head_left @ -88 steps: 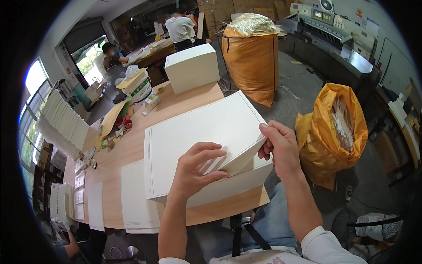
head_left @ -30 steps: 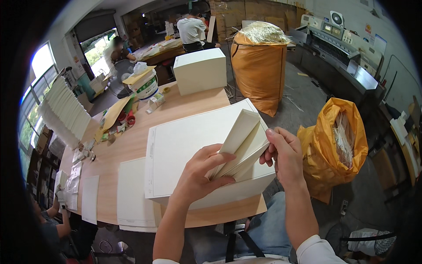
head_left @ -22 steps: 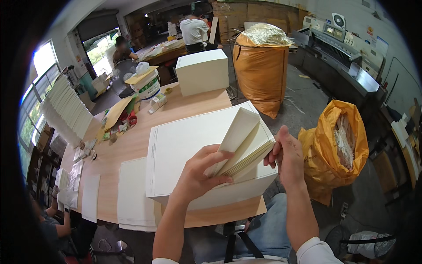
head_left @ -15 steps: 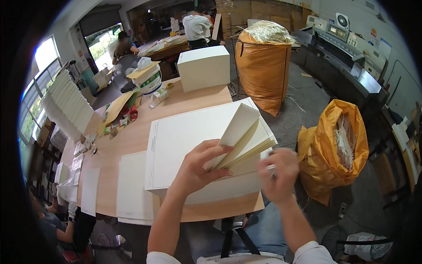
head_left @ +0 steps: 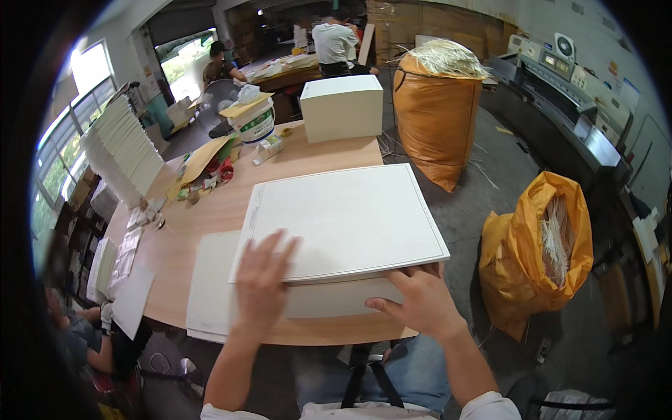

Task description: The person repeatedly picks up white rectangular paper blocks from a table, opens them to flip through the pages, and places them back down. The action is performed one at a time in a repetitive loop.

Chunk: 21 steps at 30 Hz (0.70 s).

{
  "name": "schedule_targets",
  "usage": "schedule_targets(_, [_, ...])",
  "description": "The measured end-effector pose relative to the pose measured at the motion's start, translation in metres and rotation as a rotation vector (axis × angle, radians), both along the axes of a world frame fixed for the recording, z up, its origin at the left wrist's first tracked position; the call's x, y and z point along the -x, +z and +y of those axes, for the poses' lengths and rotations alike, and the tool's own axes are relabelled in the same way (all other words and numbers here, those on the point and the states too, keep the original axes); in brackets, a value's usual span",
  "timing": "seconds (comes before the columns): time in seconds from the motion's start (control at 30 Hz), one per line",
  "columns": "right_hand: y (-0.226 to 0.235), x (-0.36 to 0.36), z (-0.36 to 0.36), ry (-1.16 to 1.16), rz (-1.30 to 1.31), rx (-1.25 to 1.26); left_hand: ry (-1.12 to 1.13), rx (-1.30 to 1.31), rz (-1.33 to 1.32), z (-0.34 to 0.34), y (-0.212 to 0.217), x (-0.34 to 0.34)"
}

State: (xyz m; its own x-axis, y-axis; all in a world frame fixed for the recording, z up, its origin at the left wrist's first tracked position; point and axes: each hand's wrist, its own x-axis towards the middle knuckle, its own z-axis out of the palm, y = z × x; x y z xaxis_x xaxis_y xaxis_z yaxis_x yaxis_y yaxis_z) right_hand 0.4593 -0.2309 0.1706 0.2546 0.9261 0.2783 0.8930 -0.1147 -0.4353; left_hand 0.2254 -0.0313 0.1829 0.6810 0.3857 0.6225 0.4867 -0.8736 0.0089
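A thick stack of large white paper sheets (head_left: 343, 217) lies in front of me, with thin printed lines along the edges of the top sheet. My left hand (head_left: 262, 287) is at its front left corner, fingers apart and blurred by motion. At the front right edge is my right hand (head_left: 425, 297), its fingertips partly hidden under the edge of the raised top sheets. The right thumb stands away from the fingers, in front of the stack's side. A lower pile of sheets (head_left: 213, 269) lies on the table left of the stack.
On the wooden table (head_left: 203, 220) stand a white block of paper (head_left: 343, 108), a white bucket (head_left: 253, 122) and a tall stack (head_left: 122, 150). Orange sacks of paper strips (head_left: 437, 119) stand at right, by a large machine (head_left: 567, 98). A person (head_left: 87, 343) sits at lower left holding a sheet.
The sheets my left hand held bent up now lie flat. My left hand has moved left to the corner, and the right hand has come in to the front edge. The seated person's sheet has tilted.
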Motion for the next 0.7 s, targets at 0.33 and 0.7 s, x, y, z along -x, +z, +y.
schedule_targets(0.33, [-0.055,-0.008,0.022,-0.083,-0.427,-0.577,-0.173,0.196,-0.236,-0.06,-0.009,0.057])
schedule_targets(0.7, [-0.074,-0.007,0.025,-0.089,-0.434,-0.56,-0.212,2.038,-1.026,-0.069,-0.054,0.049])
